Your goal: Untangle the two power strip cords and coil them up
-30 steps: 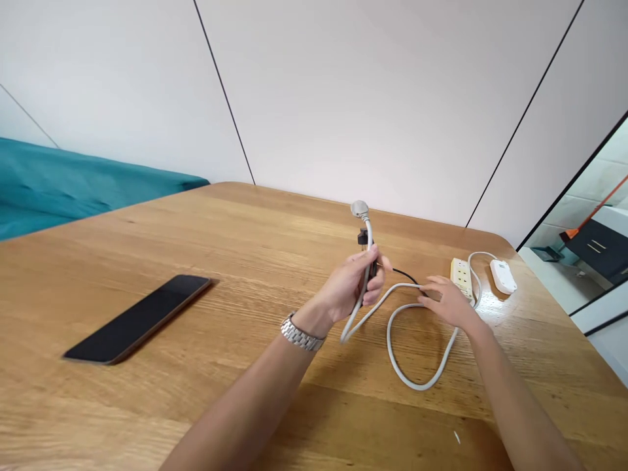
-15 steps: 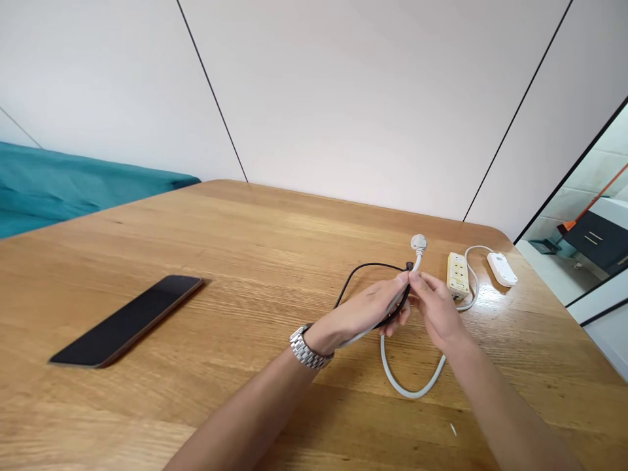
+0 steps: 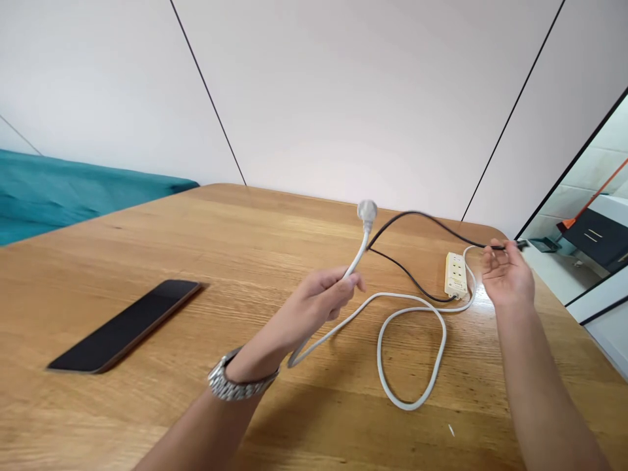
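My left hand (image 3: 326,294), wearing a silver watch (image 3: 238,383) at the wrist, is closed around a white power cable (image 3: 411,407). The cable's white plug (image 3: 367,212) points upward above the fingers. Over at the right, my right hand (image 3: 507,275) pinches the end of a black cable (image 3: 417,213), whose dark connector (image 3: 523,244) sticks out past the fingers. The black cable arcs left, bends sharply behind the white cable and runs back to the end of a cream power strip (image 3: 456,275). White cable lies in a loop on the wooden table between my hands.
A dark phone or tablet (image 3: 125,326) lies on the table (image 3: 235,248) at the left. A white wall (image 3: 343,98) stands behind the table, with a teal seat (image 3: 88,190) at the far left. A small white scrap (image 3: 451,430) lies near the front.
My hands have moved apart: the left went left with the white cable and plug, the right went right with the black cable's end. The white box beside the power strip is now hidden behind my right hand.
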A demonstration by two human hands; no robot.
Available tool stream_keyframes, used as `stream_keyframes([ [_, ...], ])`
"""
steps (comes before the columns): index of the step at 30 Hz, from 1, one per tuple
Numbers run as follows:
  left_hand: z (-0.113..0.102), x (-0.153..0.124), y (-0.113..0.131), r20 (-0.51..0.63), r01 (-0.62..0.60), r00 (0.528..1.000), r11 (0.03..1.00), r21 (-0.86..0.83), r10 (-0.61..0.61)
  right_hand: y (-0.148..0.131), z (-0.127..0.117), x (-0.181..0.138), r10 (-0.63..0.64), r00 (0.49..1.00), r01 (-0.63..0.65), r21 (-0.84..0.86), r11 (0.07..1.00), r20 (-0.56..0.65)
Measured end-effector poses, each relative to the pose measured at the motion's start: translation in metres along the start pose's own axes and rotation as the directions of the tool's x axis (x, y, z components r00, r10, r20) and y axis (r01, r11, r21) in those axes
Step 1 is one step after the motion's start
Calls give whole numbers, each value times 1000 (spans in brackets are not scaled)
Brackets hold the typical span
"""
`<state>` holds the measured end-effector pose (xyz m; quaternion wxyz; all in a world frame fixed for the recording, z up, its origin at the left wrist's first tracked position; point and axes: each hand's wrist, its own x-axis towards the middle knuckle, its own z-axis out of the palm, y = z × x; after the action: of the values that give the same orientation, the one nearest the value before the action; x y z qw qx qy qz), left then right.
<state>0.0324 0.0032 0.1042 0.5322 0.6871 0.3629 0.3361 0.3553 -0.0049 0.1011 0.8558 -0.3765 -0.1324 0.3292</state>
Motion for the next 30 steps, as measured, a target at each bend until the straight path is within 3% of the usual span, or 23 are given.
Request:
stream_keyframes([
  [6,-1,5,-52,-22,186,982,980,-66,-188,-33,-18,7,-322,945,318,-65,946,-65],
  [10,21,26,-73,33,75,996,980,185,-83,-43,-10,-12,-510,859,493,-198,847,-46],
  [12,39,34,-78,81,-9,996,934,356,-22,-44,-5,-23,-609,793,597,-245,764,33],
  [15,63,39,-72,151,-58,987,754,654,-55,-39,2,-40,-681,699,714,-267,648,217],
  [17,70,36,-52,170,-80,981,589,804,-98,-32,5,-52,-680,649,760,-320,565,341],
  [19,68,28,-22,171,-107,982,519,848,-76,-24,7,-64,-645,597,801,-398,448,476],
  [20,65,24,-6,167,-125,986,549,827,-28,-20,9,-70,-612,570,820,-426,382,549],
  [22,60,17,25,157,-211,977,723,657,143,-13,14,-83,-524,503,862,-442,247,687],
  [24,63,15,45,-42,-315,928,839,444,371,-7,19,-96,-437,414,908,-397,134,799],
  [26,72,18,52,-169,-396,888,899,188,427,-1,24,-107,-362,354,934,-344,95,862],
  [28,82,22,53,-164,-386,915,917,-98,367,7,28,-115,-315,376,926,-338,170,871],
  [30,86,25,53,-172,-332,942,879,-342,289,16,29,-121,-246,484,842,-371,392,839],
])
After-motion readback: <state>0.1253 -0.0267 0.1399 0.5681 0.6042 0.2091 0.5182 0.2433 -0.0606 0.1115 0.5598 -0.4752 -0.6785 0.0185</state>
